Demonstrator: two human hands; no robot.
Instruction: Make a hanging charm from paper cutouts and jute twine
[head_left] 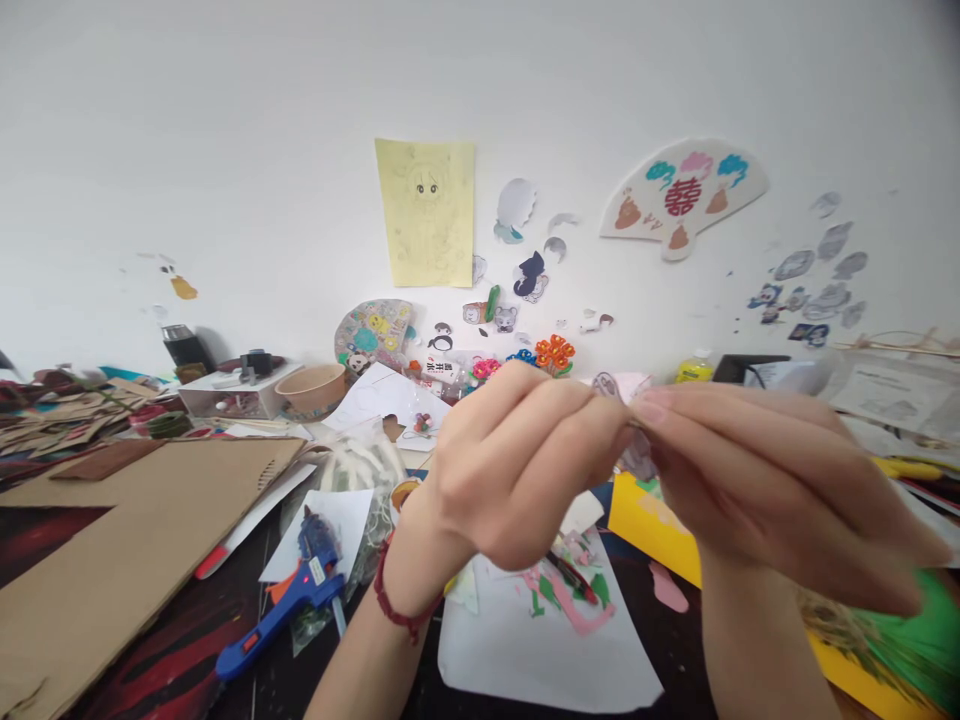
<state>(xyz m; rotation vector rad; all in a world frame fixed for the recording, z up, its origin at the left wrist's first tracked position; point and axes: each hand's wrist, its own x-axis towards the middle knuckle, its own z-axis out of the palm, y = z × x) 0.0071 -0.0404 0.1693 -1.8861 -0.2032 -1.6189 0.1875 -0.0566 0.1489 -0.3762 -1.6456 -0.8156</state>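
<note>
My left hand [525, 460], with a red braided bracelet [397, 595] at its wrist, is raised in front of me with its fingers curled into a pinch. My right hand [757, 480] meets it fingertip to fingertip, its fingers pressed together. Between the fingertips is something small and thin, mostly hidden, that I cannot make out. Below the hands lies a white sheet [547, 660] with pink and green paper scraps [577, 600] and a dark red-handled tool on it.
A blue glue gun [285, 610] rests at the left, beside large cut cardboard [112, 580]. Yellow card [652, 530] lies at the right. A bowl [311, 388] and orange flowers [555, 353] stand near the wall, which holds a yellow drawing [427, 215].
</note>
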